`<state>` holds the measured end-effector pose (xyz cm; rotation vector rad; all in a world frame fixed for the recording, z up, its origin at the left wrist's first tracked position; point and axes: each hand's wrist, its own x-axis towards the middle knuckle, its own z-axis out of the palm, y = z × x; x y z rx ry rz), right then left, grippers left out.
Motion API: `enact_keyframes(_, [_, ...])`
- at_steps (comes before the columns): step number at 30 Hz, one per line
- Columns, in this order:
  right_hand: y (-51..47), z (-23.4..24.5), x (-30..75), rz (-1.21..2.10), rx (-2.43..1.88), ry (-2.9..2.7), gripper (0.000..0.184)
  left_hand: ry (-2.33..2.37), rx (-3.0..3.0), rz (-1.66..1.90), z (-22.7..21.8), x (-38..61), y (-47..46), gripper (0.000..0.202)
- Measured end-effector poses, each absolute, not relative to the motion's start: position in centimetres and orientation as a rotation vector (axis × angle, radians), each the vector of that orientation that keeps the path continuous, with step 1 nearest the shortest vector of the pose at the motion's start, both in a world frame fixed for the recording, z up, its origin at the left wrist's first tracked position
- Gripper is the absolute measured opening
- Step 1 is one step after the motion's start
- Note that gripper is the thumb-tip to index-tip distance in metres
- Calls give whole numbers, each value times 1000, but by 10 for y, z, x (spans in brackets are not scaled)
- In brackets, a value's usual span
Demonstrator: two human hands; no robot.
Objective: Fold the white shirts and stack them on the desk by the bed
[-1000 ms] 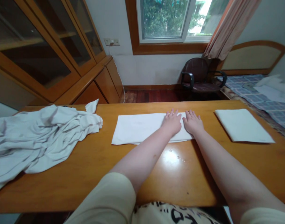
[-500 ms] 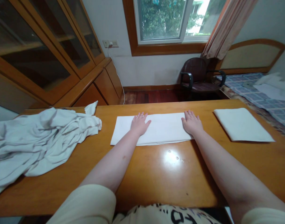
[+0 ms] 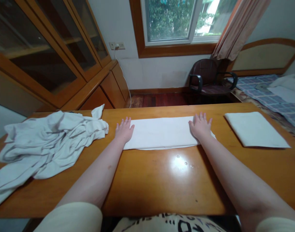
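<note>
A crumpled cloth [image 3: 58, 138] lies at ten o'clock on the table [image 3: 157, 187]. At twelve, left hand [image 3: 123, 132] and right hand [image 3: 201, 128], spread open, gripping nothing, rest near the flat cloth's [image 3: 162, 132] ends, probably to keep it smooth. A folded cloth [image 3: 257, 130] sits at two.

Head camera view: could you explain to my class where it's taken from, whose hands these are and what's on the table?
No machine here: these are a person's own bare hands. The camera, worn on the person's head, looks forward and down. On the table, crumpled white cloth lies at the left, a long folded cloth in the middle and a folded white piece at the right. The left hand rests flat at the long folded cloth's left end, the right hand near its right end; neither grips anything.
</note>
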<state>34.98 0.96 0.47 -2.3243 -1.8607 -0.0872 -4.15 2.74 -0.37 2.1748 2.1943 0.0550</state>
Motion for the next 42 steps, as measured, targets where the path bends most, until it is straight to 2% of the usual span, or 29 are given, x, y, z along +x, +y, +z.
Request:
enact_keyframes(2, [5,11,313,-101,-2227,-1901,60,2196,2184,49,-4,-41,28,64])
enact_keyframes(4, [-4,16,262,28,-2015,-2112,59,2196,2189,39,-4,-42,28,64])
enact_keyframes(8, [-25,16,168,284,-1485,-2510,70,2185,2187,44,-3,-43,28,63])
enact_keyframes(12, [-35,8,159,335,-1377,-2622,68,2163,2176,67,-2,-44,27,63])
enact_keyframes(25, [-22,0,363,129,-2155,-2276,70,2155,2153,80,-3,-45,28,63])
enact_keyframes(30, [-21,-1,383,77,-2238,-2229,71,2241,2083,35,4,-35,33,61])
enact_keyframes(33, [-21,-1,378,61,-2249,-2230,71,2328,2098,121,15,15,30,62])
enact_keyframes(35, [-20,-2,376,64,-2249,-2233,71,2148,2237,229,20,71,19,62])
enact_keyframes(39, [-20,-2,377,69,-2232,-2238,71,1496,2565,232,16,180,-16,57])
enact_keyframes(42, [-20,-2,379,76,-2229,-2248,71,1418,2627,256,4,208,-33,55])
